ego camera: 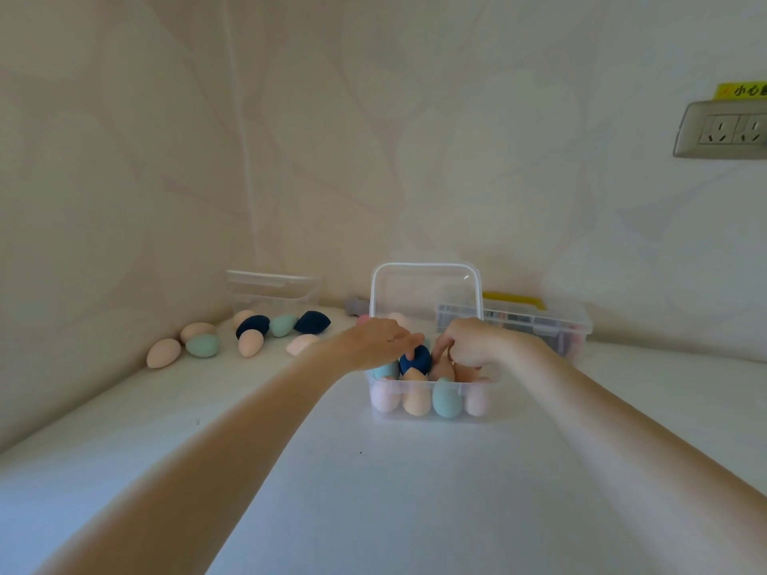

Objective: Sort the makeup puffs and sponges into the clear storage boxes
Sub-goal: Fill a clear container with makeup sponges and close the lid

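Note:
A clear storage box (375, 408) stands in the middle of the white table with its lid (425, 290) raised behind it. Several egg-shaped sponges in pink, peach and teal fill it. My left hand (373, 340) reaches over the box and its fingertips press on a dark blue sponge (415, 361) on top of the pile. My right hand (473, 340) is over the box too, fingers curled down onto a pinkish sponge (442, 367). Several loose sponges (249, 332) lie at the left by the wall.
An empty clear box (272, 290) stands at the back left. Another clear box with a yellow handle (539, 321) sits at the back right. A grey object (355, 305) lies by the wall. A wall socket (726, 128) is at the upper right.

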Demonstrator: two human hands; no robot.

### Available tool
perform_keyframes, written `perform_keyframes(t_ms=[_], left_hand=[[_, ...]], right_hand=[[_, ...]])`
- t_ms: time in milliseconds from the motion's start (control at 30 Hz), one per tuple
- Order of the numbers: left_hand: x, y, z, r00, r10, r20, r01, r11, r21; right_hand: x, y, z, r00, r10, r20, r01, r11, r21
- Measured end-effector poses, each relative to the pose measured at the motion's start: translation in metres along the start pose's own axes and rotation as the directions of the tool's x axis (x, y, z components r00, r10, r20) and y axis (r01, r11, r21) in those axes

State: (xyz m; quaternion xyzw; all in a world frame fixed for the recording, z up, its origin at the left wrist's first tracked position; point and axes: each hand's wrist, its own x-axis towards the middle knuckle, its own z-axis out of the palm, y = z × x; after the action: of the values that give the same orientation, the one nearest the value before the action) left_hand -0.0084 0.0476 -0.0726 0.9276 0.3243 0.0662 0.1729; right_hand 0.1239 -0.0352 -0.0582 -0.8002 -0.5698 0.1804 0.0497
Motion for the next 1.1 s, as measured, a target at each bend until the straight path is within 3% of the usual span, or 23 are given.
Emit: perform_keyframes(t_ms=[167, 267, 533, 833, 967, 1100], left_hand=[[-0.001, -0.004, -0.009, 0.999, 0.006, -0.035, -0.009, 0.996, -0.086], [-0.002, 0.0, -0.009, 0.997, 0.034, -0.068, -0.042, 0.992, -0.116], [-0.006, 0.005, 0.0, 1.0, 0.017, -0.025, -0.023, 0.963, -0.268], [-0.002, 0.008, 0.005, 0.996, -0.023, 0.082, 0.042, 0.967, -0.251], [-0.002, 0.007, 0.003, 0.999, -0.014, 0.035, 0.024, 0.952, -0.307], [0.002, -0.002, -0.007, 0.994, -0.066, -0.086, 0.011, 0.852, -0.523]], right_hand=[[-0.002, 0.005, -0.012, 0.99, 0.0, -0.14, 0.021, 0.988, 0.153], [-0.009, 0.007, -0.017, 0.984, -0.003, -0.178, 0.031, 0.988, 0.151], [-0.003, 0.001, -0.002, 0.999, 0.012, 0.047, -0.018, 0.991, 0.133], [0.012, 0.001, 0.012, 0.998, 0.053, 0.036, -0.051, 0.998, -0.035], [0.009, 0.003, 0.005, 0.999, 0.032, 0.01, -0.033, 0.992, 0.124], [-0.001, 0.009, -0.012, 0.999, 0.027, -0.029, -0.017, 0.955, 0.296]])
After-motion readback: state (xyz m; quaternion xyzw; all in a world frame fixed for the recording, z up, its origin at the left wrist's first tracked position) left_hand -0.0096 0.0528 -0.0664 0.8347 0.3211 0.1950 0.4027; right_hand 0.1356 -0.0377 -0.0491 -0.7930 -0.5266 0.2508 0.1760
